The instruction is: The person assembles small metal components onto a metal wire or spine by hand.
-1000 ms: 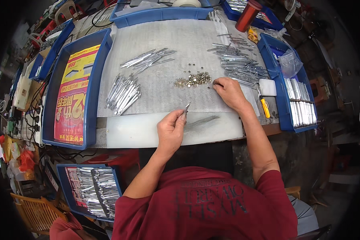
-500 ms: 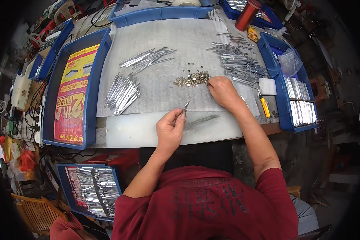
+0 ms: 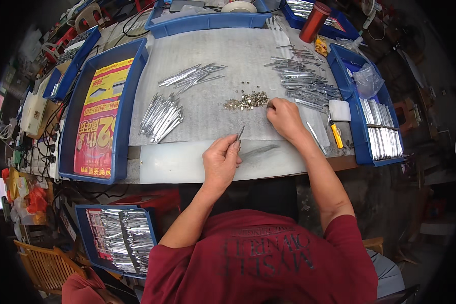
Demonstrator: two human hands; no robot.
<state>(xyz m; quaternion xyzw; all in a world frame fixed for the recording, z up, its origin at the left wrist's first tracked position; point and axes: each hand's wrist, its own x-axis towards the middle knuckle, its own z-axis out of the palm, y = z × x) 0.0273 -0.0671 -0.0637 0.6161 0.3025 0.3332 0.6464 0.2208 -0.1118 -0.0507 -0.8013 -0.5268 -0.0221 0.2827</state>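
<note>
My left hand (image 3: 222, 158) is closed in a pinch over the near edge of the mat. A slim metal strip (image 3: 241, 131) sticks up from between its thumb and fingers. At the right edge of a heap of small round metal parts (image 3: 251, 100), my right hand (image 3: 287, 120) has its fingertips pressed together; whatever they pinch is hidden. A few loose round parts (image 3: 244, 83) lie just beyond the heap. To the left are two piles of shiny metal strips (image 3: 161, 117), and a larger spread of strips (image 3: 306, 83) lies at the right.
Blue trays stand around the mat: one with a printed sheet (image 3: 119, 147) at left, one with stacked strips (image 3: 362, 133) at right, another at the back (image 3: 213, 24). A yellow-handled tool (image 3: 336, 136), a white block (image 3: 339, 110) and a red cylinder (image 3: 314, 23) sit at right.
The view has shifted slightly, so the table appears a little to the right. My left hand has turned a little with the strip; my right hand stays at the heap's edge.
</note>
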